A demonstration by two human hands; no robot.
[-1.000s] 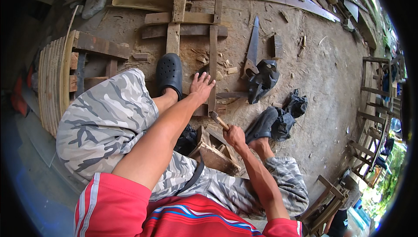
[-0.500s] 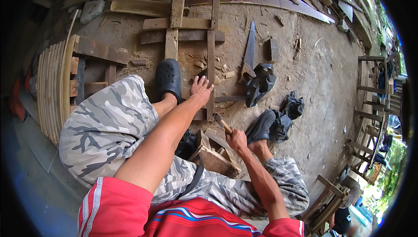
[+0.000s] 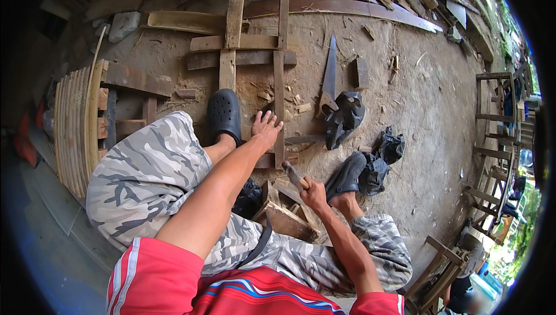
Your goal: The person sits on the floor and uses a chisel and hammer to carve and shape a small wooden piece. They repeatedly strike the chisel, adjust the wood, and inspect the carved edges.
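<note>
My left hand (image 3: 266, 131) lies with fingers spread against a long narrow wooden strip (image 3: 279, 92) on the dirt ground. Two short boards (image 3: 249, 59) cross beneath or against this strip and a wider plank (image 3: 228, 66) farther off, making a frame. In my right hand (image 3: 314, 193) is a hammer (image 3: 299, 180), gripped by its wooden handle. Its dark head hovers close to the strip's near end; whether they touch, I cannot tell. My left foot, in a black clog (image 3: 224, 115), stands at the wider plank's near end.
A handsaw (image 3: 329, 77) lies right of the frame beside a crumpled black plastic bag (image 3: 345, 119). Wood offcuts (image 3: 286, 219) sit between my legs. Slatted woodwork (image 3: 78, 124) stands at left, wooden frames (image 3: 492, 141) at right. Boards (image 3: 341, 7) lie along the far side.
The whole scene sits slightly lower in the picture. My left hand keeps its place on the strip. My right hand and the hammer have shifted slightly, with the head still by the strip's near end.
</note>
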